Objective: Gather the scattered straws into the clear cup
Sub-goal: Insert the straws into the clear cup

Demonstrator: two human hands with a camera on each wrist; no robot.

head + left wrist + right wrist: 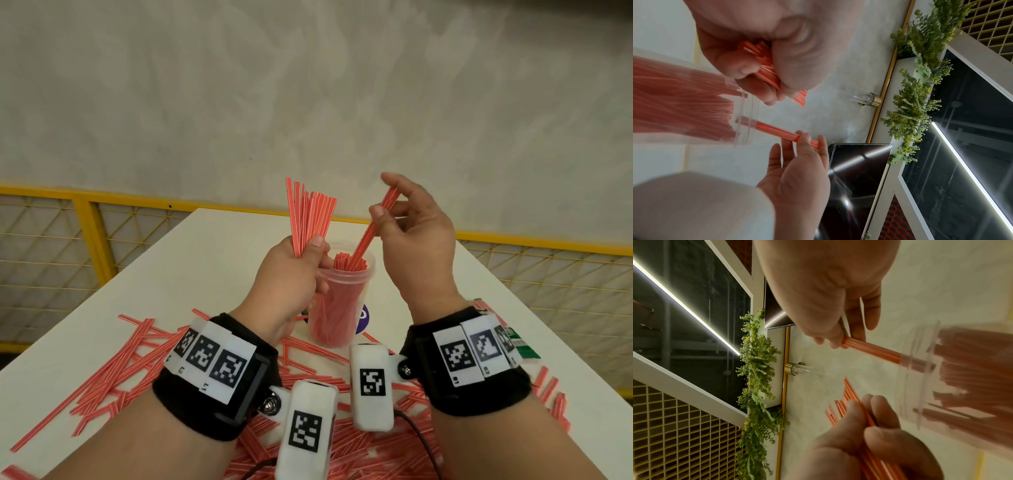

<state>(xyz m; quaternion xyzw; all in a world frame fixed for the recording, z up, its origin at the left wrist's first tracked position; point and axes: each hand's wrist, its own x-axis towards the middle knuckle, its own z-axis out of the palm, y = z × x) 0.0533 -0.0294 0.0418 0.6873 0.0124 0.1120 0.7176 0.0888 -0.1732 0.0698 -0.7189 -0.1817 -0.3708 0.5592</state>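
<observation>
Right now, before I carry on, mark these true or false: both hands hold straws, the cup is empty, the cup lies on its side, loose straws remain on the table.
1. Both hands hold straws. True: the left hand grips a bunch of straws, the right hand pinches a few straws angled into the clear cup.
2. The cup is empty. False: it is packed with straws.
3. The cup lies on its side. False: it stands upright.
4. Loose straws remain on the table. True.
</observation>
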